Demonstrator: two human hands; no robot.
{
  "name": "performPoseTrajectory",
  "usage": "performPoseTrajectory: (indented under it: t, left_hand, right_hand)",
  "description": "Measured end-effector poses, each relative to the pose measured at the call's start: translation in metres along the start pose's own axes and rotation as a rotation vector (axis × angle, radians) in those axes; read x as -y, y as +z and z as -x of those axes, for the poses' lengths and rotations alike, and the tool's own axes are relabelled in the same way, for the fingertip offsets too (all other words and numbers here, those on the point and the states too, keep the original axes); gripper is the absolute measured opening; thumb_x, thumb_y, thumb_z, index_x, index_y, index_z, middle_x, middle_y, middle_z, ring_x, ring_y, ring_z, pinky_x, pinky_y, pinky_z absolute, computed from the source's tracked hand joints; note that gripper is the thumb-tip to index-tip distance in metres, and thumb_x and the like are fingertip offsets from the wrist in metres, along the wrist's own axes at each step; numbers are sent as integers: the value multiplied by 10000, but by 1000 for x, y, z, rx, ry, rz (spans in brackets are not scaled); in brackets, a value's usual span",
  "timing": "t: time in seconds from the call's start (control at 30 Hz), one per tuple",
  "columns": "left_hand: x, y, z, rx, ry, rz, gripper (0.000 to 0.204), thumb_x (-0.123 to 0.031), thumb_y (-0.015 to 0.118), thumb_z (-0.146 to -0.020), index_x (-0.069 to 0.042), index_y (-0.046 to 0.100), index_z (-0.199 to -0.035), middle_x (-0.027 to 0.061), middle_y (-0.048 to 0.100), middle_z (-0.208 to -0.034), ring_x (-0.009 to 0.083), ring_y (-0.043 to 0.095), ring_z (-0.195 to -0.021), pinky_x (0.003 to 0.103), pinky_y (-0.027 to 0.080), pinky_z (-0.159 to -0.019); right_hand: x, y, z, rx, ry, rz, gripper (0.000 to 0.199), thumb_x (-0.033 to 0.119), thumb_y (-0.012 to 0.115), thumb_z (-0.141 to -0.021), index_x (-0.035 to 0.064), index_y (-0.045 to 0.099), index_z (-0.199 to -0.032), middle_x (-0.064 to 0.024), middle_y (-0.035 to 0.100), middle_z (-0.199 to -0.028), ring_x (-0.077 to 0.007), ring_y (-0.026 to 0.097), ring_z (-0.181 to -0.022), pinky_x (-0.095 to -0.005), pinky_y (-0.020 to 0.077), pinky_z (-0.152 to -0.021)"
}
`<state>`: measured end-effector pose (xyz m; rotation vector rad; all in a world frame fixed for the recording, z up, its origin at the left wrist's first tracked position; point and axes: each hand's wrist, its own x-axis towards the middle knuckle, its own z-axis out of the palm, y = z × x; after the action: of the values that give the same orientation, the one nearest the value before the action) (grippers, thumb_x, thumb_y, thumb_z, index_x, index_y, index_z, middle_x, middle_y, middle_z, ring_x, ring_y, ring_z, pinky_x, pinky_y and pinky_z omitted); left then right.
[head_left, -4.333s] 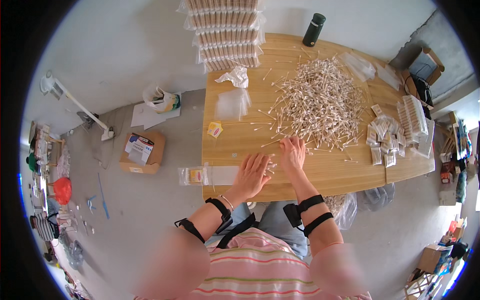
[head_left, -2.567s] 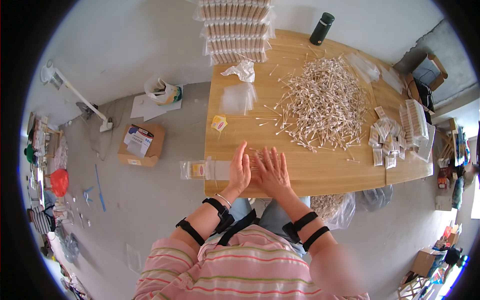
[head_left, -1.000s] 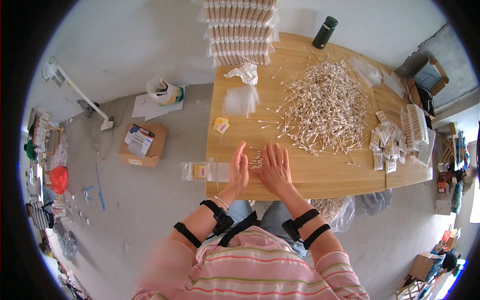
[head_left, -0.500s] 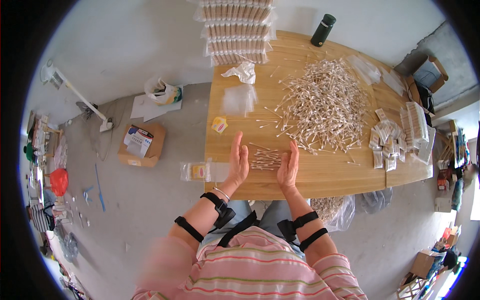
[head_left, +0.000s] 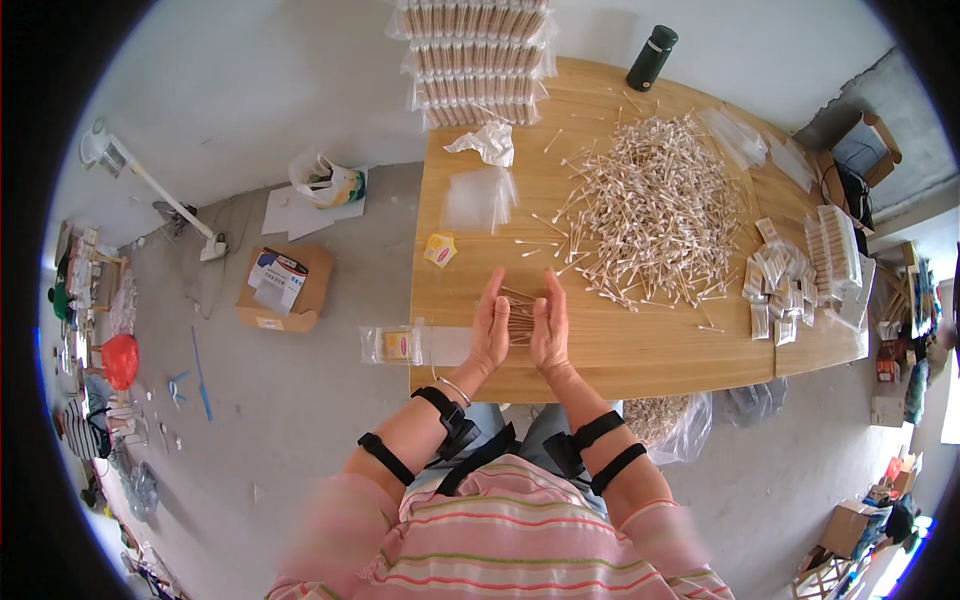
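Note:
My left hand (head_left: 490, 325) and my right hand (head_left: 551, 325) stand palm to palm over the near edge of the wooden table (head_left: 640, 350). Between them they press a small bundle of cotton swabs (head_left: 520, 315) from both sides, fingers straight. A large loose heap of cotton swabs (head_left: 655, 205) lies on the table beyond my right hand. A few stray swabs (head_left: 545, 245) lie between the heap and my hands.
Clear plastic bags (head_left: 478, 198) and a crumpled one (head_left: 487, 142) lie at the table's left. Stacked swab packs (head_left: 477, 55) and a dark bottle (head_left: 652, 58) stand at the back. Filled small packs (head_left: 785, 285) lie right. A cardboard box (head_left: 282, 288) sits on the floor left.
My hands gathered swabs from the heap's edge, drew them toward me, spread apart half a second ago, and have now closed in on the bundle.

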<state>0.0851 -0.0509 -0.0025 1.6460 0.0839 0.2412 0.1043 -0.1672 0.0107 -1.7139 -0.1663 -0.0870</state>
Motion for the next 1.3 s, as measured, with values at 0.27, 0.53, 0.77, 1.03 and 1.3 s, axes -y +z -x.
performPoseTrajectory:
  t: [0.27,0.53,0.77,1.03,1.3]
  left_hand:
    - [7,-16,-3,-79,-47,235,640,-462,369,-1016,25,338,-1431,151,384,-1459,231,342,-1359,350,244,-1129]
    - [3,-20,-4,-26,-54,143,607,-433,369,-1022,22,357,-1423,150,400,-1446,237,355,-1353,352,255,-1128]
    - [0,-13,-3,-60,-86,255,579,-400,369,-1028,19,349,-1427,158,391,-1450,247,336,-1365,368,237,-1147]
    - [0,-16,-7,-38,-61,154,591,-396,375,-1028,27,324,-1437,161,380,-1461,233,328,-1368,356,238,-1138]
    - [-11,-2,9,84,0,25,658,-452,339,-1021,53,299,-1441,203,339,-1489,265,301,-1390,343,222,-1139]
  right_hand:
    - [-3,-15,-13,135,-235,602,344,44,608,-797,23,584,-1140,-189,474,-1336,-400,413,-1253,-483,349,-1048]
    - [5,-18,-25,215,-215,715,126,46,659,-749,90,672,-866,-98,574,-1078,-339,479,-1041,-451,393,-885]
    - [-5,-16,-38,47,-202,719,127,86,649,-784,112,655,-908,-74,538,-1042,-314,475,-1015,-438,392,-843]
    - [2,-9,-17,227,-192,658,154,81,629,-815,111,656,-963,-89,556,-1076,-319,502,-1028,-428,401,-874]
    - [-6,-14,-1,-130,9,-88,357,242,408,-1016,-18,543,-1220,-198,478,-1358,-309,445,-1273,-376,320,-1078]
